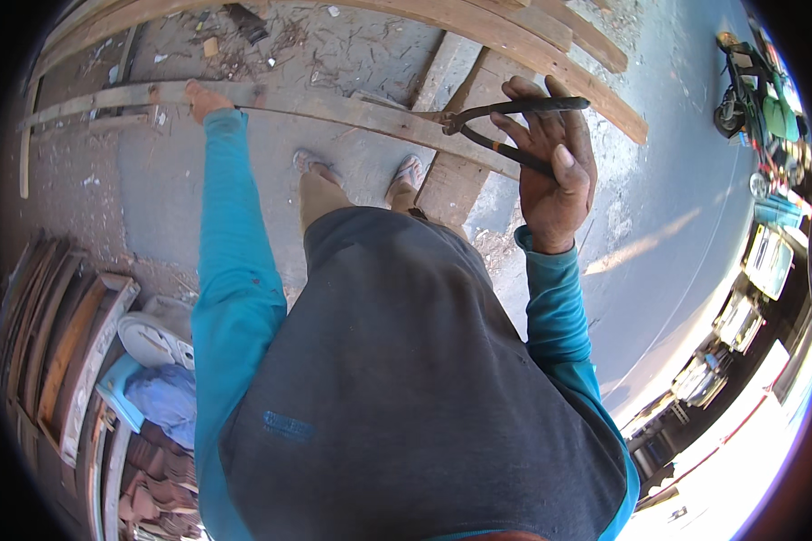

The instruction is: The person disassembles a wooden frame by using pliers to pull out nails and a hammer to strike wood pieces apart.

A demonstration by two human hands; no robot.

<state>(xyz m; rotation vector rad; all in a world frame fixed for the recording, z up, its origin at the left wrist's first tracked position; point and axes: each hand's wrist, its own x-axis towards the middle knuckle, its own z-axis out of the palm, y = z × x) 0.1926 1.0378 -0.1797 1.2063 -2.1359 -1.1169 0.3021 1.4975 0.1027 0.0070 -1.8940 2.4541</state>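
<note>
A long, narrow wooden plank (320, 101) runs across in front of me, sloping down to the right. My left hand (206, 99) is closed around it near its left part, with the arm stretched out. In my right hand (555, 171) is a pair of pincers (505, 106) with dark handles, one showing an orange band. The handles are spread wide, the thumb by the lower one and the fingers about the upper one. The pincers' jaws point left, at the plank's upper edge; I cannot tell whether they grip anything there.
Beneath the plank's right part lies a wide board (460, 185). Longer timbers (550, 59) cross the far side, with debris scattered on the ground. Stacked wooden frames (63, 352), a light blue container (117, 388) and roof tiles (158, 482) are at left. A motorcycle (740, 90) stands far right.
</note>
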